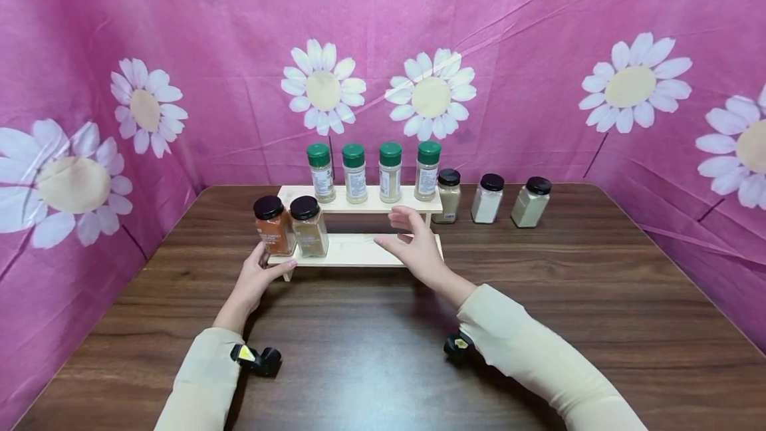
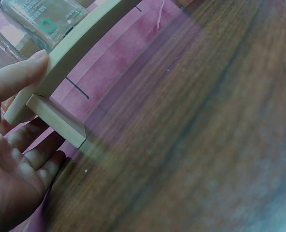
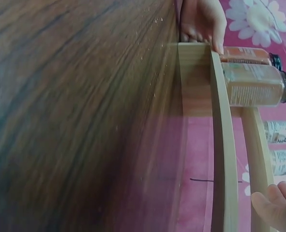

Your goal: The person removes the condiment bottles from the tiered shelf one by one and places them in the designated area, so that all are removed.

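A two-tier pale wooden rack (image 1: 371,257) stands on the table. At its lower left end, my left hand (image 1: 256,278) grips the board, thumb (image 2: 35,67) on the front edge and the other fingers beside the rack's leg (image 2: 60,121). Two black-lidded jars, one with orange-red powder (image 1: 275,231) and one with brown powder (image 1: 311,235), stand side by side on the lower tier. My right hand (image 1: 419,248) is over the right part of that tier, fingers loosely bent with nothing between them. Several green-capped spice bottles (image 1: 355,181) line the upper tier.
Right of the rack, three more black-lidded jars stand on the table: a beige one (image 1: 449,203) partly behind the rack's end, a white one (image 1: 487,203) and a pale green one (image 1: 530,208). A pink flowered cloth (image 1: 514,98) hangs behind the brown wooden table (image 1: 371,351).
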`<action>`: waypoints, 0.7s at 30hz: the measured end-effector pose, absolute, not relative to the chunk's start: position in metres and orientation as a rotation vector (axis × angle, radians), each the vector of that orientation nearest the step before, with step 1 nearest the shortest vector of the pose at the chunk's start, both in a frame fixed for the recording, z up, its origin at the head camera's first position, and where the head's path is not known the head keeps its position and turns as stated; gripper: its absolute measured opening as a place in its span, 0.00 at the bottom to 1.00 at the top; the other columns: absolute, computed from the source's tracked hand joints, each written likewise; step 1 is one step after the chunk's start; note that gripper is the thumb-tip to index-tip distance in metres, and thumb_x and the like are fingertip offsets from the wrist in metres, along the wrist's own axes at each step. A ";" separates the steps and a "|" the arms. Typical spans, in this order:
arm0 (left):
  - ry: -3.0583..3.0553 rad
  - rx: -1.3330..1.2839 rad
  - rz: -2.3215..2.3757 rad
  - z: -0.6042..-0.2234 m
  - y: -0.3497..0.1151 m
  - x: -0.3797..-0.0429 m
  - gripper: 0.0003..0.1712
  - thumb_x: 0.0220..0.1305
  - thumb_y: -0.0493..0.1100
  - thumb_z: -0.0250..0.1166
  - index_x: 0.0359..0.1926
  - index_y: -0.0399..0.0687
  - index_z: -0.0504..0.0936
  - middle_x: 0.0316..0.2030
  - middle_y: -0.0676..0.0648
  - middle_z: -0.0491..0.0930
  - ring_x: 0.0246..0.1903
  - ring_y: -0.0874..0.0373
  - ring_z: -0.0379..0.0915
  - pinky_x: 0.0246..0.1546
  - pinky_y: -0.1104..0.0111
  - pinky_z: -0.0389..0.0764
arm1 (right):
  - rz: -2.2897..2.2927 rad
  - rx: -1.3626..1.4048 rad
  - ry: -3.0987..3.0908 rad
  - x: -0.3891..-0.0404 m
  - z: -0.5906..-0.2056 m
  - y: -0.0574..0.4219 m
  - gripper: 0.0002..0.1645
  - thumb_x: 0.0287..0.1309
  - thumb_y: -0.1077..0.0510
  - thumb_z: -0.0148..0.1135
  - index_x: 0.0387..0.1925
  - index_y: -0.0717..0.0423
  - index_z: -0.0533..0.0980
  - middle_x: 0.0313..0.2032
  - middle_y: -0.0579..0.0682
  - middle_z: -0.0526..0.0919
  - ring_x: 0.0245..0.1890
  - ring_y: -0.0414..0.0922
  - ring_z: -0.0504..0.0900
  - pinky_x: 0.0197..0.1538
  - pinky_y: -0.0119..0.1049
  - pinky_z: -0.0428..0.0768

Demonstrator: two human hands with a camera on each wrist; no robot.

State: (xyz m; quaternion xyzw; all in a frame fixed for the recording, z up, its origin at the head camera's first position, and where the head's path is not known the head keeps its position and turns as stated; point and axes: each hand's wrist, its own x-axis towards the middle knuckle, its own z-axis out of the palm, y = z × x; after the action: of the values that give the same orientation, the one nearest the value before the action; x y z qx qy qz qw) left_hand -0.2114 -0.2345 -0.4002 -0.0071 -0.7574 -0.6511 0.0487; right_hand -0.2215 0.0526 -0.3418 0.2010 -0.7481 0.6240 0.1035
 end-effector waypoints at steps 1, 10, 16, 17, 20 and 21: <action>-2.309 -0.018 -1.986 -0.401 -0.235 -0.212 0.38 0.49 0.34 0.64 0.60 0.39 0.56 0.54 0.36 0.63 0.48 0.60 0.60 0.43 0.75 0.63 | 1.852 0.597 -2.207 -0.220 -0.340 0.050 0.32 0.43 0.64 0.65 0.51 0.67 0.62 0.46 0.60 0.70 0.48 0.54 0.68 0.47 0.51 0.65; -2.328 -0.003 -1.988 -0.400 -0.235 -0.212 0.38 0.49 0.35 0.64 0.60 0.40 0.55 0.54 0.37 0.63 0.49 0.59 0.58 0.45 0.75 0.62 | 1.922 0.625 -2.218 -0.216 -0.334 0.027 0.31 0.42 0.67 0.65 0.50 0.70 0.64 0.45 0.64 0.71 0.47 0.58 0.67 0.48 0.52 0.64; -2.321 -0.008 -1.982 -0.401 -0.234 -0.212 0.37 0.49 0.35 0.64 0.59 0.40 0.56 0.53 0.36 0.64 0.46 0.61 0.61 0.42 0.76 0.64 | 1.877 0.672 -2.285 -0.232 -0.351 0.013 0.32 0.43 0.61 0.66 0.52 0.63 0.66 0.45 0.58 0.73 0.47 0.51 0.70 0.47 0.47 0.67; -2.320 -0.006 -1.982 -0.401 -0.234 -0.212 0.37 0.49 0.35 0.64 0.59 0.40 0.56 0.53 0.36 0.64 0.46 0.60 0.61 0.43 0.75 0.64 | 1.875 0.682 -2.293 -0.234 -0.352 0.010 0.32 0.43 0.60 0.66 0.52 0.62 0.66 0.45 0.57 0.73 0.46 0.50 0.71 0.47 0.47 0.67; -2.322 0.002 -1.985 -0.401 -0.234 -0.212 0.37 0.49 0.35 0.64 0.59 0.39 0.56 0.53 0.36 0.64 0.49 0.57 0.59 0.46 0.72 0.61 | 1.861 0.710 -2.327 -0.235 -0.352 0.002 0.32 0.42 0.60 0.66 0.52 0.60 0.66 0.46 0.57 0.74 0.46 0.48 0.71 0.46 0.44 0.69; -2.321 0.005 -1.989 -0.400 -0.234 -0.211 0.37 0.49 0.35 0.64 0.59 0.39 0.56 0.54 0.36 0.63 0.50 0.56 0.58 0.47 0.71 0.60 | 1.857 0.719 -2.337 -0.235 -0.353 -0.001 0.32 0.42 0.60 0.66 0.52 0.60 0.66 0.46 0.57 0.73 0.46 0.48 0.71 0.46 0.44 0.69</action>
State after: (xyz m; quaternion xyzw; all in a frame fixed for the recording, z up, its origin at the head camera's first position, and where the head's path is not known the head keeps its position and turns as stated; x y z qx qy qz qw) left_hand -0.2112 -0.2340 -0.4001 0.0017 -0.7587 -0.6501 0.0424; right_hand -0.2355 -0.0012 -0.3525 0.2340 -0.7607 0.6045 0.0353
